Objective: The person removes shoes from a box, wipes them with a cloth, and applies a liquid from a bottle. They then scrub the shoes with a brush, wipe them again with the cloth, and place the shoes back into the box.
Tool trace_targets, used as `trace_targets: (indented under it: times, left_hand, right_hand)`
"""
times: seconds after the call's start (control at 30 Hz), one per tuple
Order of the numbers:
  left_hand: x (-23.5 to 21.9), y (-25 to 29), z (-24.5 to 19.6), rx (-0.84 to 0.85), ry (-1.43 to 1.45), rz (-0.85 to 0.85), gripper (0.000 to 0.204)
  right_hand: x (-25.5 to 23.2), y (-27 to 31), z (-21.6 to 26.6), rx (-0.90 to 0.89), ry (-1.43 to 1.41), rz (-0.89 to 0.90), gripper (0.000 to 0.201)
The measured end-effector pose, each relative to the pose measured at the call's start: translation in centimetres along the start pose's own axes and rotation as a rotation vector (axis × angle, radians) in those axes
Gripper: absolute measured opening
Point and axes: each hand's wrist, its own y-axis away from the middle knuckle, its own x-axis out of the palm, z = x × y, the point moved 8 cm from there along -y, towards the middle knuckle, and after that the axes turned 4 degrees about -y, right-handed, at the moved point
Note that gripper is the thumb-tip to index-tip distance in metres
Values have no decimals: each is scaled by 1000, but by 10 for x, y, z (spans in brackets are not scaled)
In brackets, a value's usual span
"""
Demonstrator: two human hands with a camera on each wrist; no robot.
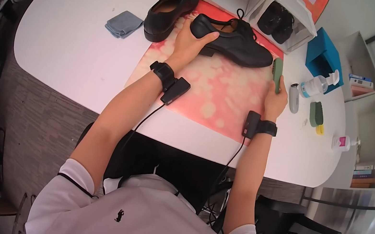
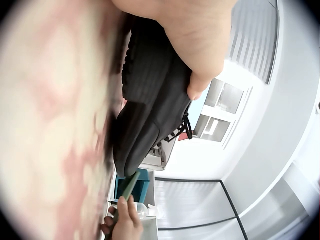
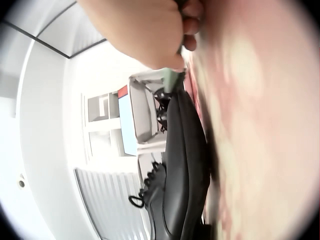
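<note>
A black lace-up shoe lies over the pink patterned mat, toe pointing right. My left hand grips it by the heel, the thumb along its side in the left wrist view. My right hand holds a green brush, its bristles facing the toe. In the right wrist view the brush is right at the toe of the shoe. The matching black shoe stands to the left, at the mat's edge.
A folded grey cloth lies at the left. White boxes stand at the back, one holding black shoes. On the right are a teal bin, a pump bottle, a grey handled item, another green brush and a white bottle.
</note>
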Motion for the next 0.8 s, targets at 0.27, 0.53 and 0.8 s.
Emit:
trace_targets:
  times: [0.27, 0.53, 0.8]
  left_hand:
    - [-1, 3, -3, 30, -8, -17, 72]
    - [0, 1, 1, -23, -5, 10, 74]
    - [0, 5, -1, 12, -8, -3, 74]
  right_hand:
    - [27, 25, 58, -336, -143, 57, 46]
    - [2, 4, 12, -180, -193, -114, 47]
    - [20, 19, 47, -334, -34, -1, 46]
